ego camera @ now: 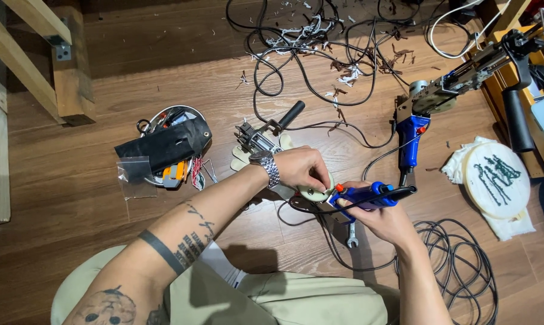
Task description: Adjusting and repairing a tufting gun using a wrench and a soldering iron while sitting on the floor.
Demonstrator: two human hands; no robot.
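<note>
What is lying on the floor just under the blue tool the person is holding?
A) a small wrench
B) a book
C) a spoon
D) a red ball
A: a small wrench lies on the wood floor just below the blue tool that the right hand grips.
</note>
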